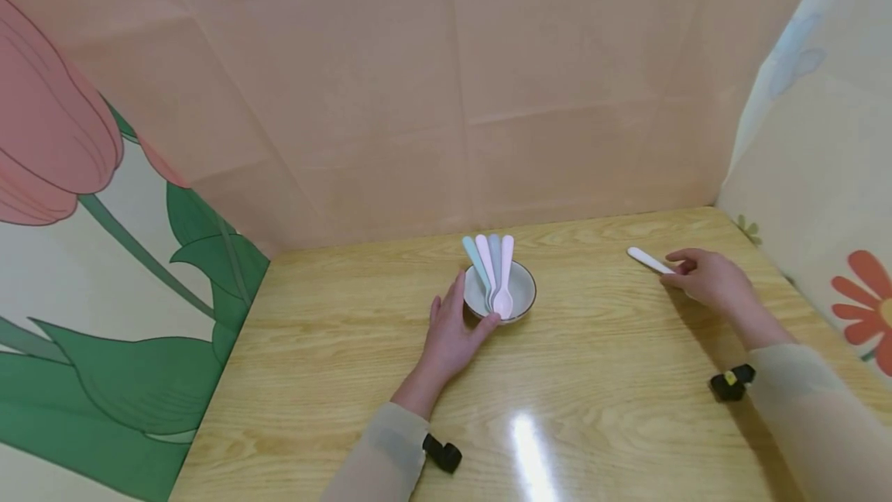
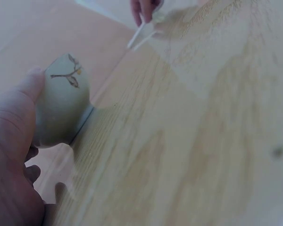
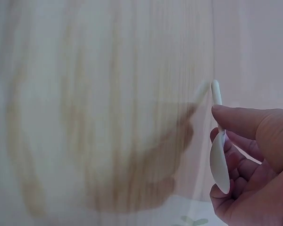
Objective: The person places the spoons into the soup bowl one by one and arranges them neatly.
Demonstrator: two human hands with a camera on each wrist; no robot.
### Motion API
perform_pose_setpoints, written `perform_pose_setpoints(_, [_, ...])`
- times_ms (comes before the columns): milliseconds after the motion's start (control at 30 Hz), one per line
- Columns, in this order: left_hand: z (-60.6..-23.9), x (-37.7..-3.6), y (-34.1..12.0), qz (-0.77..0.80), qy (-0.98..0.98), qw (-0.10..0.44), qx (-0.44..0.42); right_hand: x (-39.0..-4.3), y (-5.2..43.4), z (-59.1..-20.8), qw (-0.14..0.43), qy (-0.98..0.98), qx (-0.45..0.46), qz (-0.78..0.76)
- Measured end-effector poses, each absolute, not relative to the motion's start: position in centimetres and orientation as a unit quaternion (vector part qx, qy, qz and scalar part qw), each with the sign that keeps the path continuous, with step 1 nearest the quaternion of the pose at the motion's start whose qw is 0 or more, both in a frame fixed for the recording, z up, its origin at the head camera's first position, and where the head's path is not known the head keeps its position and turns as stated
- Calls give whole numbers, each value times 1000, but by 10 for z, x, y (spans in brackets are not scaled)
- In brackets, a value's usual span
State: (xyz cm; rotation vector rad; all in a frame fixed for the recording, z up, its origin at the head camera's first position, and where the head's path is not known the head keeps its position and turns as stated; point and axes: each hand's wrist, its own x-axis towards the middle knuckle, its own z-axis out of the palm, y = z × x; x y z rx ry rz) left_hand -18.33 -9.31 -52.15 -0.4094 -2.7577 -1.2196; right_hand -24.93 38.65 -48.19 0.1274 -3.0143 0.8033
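1. While the left hand (image 1: 449, 335) lies on the wooden table (image 1: 592, 378) at the centre of the head view, its thumb and fingers curve loosely round the near-left side of a small white bowl (image 1: 523, 294), touching its outer wall.
2. Seen from the left wrist, that bowl (image 2: 61, 101) sits at the left of the frame with a thin twig-and-leaf motif on its side, and the thumb (image 2: 30, 84) lies against it.
3. Four pastel spoons (image 1: 493, 269) rest inside the bowl, heads down in it, handles fanned up and away toward the pink wall (image 1: 446, 84); two look pale blue and two pale pink.
4. Well apart from the bowl, at the right of the head view, the right hand (image 1: 707, 281) rests on the table with its fingers curled over a white spoon (image 1: 648, 259), whose handle pokes out to the upper left of the hand.
5. From the right wrist, the white spoon (image 3: 218, 141) stands nearly upright at the right of the frame, pinched between thumb and curled fingers, handle upward.
6. At the top of the left wrist view the same spoon (image 2: 140, 35) shows small and far off, under the fingertips.
7. Pale sleeves cover both forearms, each with a small black device by the wrist.
8. A tulip-print panel (image 1: 84, 254) fills the left of the head view; a flower-print panel (image 1: 836, 200) closes the right.
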Motion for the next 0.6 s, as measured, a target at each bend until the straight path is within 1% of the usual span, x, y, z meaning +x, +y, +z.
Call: perform_pose_setpoints(600, [-525, -185, -94, -399, -905, 53, -135, -248, 344, -470, 15, -951, 45, 305])
